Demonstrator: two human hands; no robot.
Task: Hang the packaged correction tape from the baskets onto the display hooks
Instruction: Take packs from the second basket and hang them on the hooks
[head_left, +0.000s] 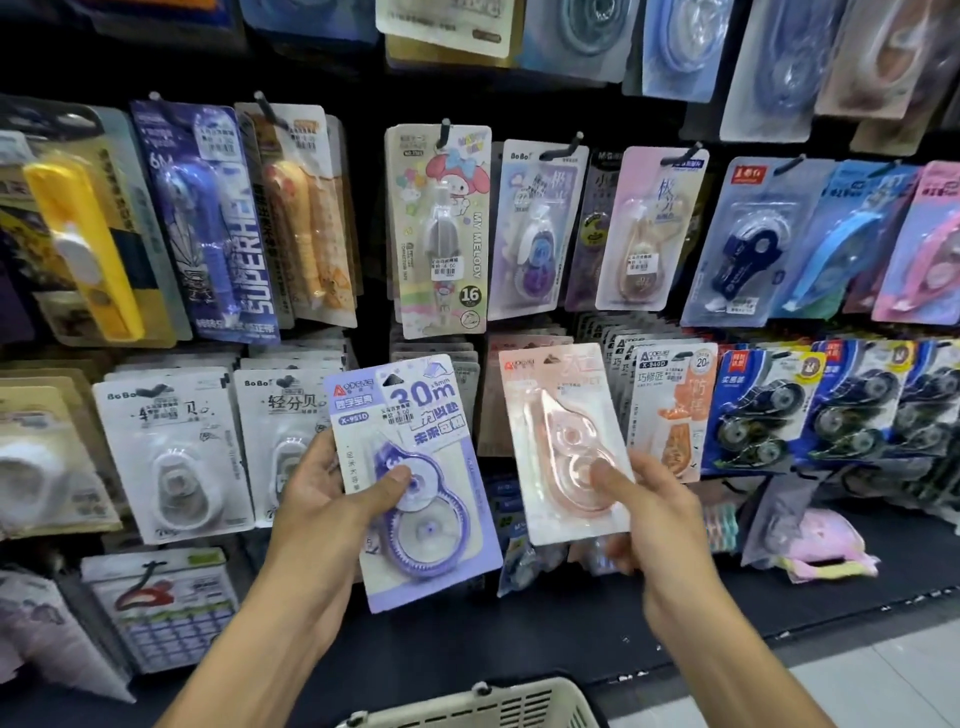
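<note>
My left hand (332, 488) holds a purple correction tape pack (415, 478) marked "30m", thumb pressed on its blister. My right hand (644, 514) holds a pink correction tape pack (563, 441), thumb on its clear blister. Both packs are upright in front of the display wall, level with the lower row of hooks. Behind the pink pack hangs a stack of grey-backed packs (441, 358) on a hook. A cream plastic basket (483, 704) shows its rim at the bottom edge, below my forearms; its contents are hidden.
The dark display wall is crowded with hanging packs: My Melody pack (441, 228), white BoBo packs (166, 447), orange pack (670, 410), blue multi-packs (763, 410). Metal hooks (444, 130) stick out above each column. A black shelf ledge (675, 623) runs below; pale floor at bottom right.
</note>
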